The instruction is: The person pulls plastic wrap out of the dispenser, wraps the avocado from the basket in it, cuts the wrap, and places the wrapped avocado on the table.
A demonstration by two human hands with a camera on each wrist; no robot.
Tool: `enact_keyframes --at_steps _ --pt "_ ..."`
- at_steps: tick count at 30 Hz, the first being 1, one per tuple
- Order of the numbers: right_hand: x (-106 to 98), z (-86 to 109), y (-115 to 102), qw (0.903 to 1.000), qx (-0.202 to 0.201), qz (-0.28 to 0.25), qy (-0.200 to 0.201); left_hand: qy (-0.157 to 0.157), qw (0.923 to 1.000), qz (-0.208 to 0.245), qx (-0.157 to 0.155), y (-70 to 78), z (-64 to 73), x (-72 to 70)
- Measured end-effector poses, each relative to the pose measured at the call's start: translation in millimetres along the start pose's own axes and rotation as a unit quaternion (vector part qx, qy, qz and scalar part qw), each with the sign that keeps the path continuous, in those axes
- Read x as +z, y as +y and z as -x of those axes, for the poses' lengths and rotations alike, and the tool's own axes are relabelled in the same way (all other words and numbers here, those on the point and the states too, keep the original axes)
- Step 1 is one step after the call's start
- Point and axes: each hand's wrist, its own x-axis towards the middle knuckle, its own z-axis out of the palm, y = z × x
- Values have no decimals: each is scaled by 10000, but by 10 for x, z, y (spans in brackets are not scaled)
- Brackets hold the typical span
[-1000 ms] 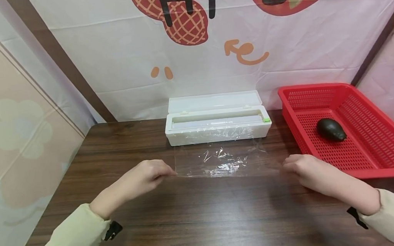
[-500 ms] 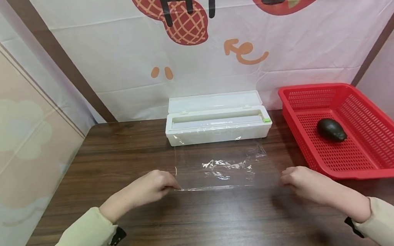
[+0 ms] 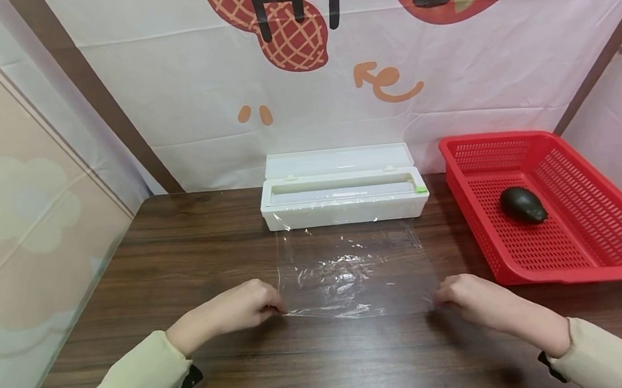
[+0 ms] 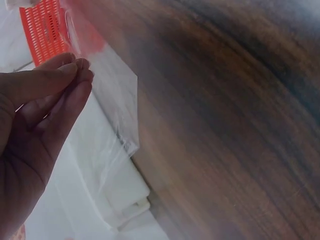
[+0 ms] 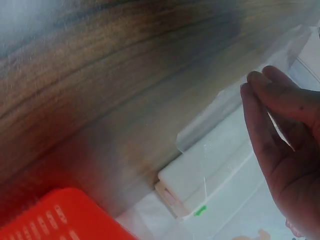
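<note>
The plastic film (image 3: 345, 276) is spanning the space between the white box (image 3: 345, 212) at 12 o'clock and the person's two hands. The left hand (image 3: 250, 305), at 8 o'clock from the film's middle, is pinching one near corner, thumb against fingertips; the right hand (image 3: 470, 298), at 4 o'clock, is pinching around the other. Compared with a second ago, both hands are sitting closer to 6 o'clock, and a longer sheet is showing over the worktop (image 3: 352, 373). That is giving more drawn-out length, though the film is still reaching back over the box's front and does not look cut. Whether its middle is touching the wood, I cannot tell. The box is staying put, its lid (image 3: 338, 160) standing open behind. At 2 o'clock, the red basket (image 3: 586, 274) is holding one dark fruit or vegetable (image 3: 522, 205), untouched.
</note>
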Motion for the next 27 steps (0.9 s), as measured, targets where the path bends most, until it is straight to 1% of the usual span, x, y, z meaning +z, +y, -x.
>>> enact_keyframes --at_steps 2,7,14,20,25,27 --pt "24 4 -1 10000 20 -8 -14 -71 10000 -17 37 -2 0 18" --pt "91 22 9 9999 78 19 -75 -257 9996 41 -86 -2 0 75" --pt "140 26 5 9999 -101 6 -131 -437 9988 157 -137 2 -7 124" --pt "180 31 20 9998 -99 -21 -173 -600 9974 246 -309 24 -10 135" --pt "189 26 20 9995 -9 -77 -300 -630 9975 199 -254 28 -3 156" --pt "197 28 22 9995 -46 -96 -309 -649 9975 174 -232 26 1 166"
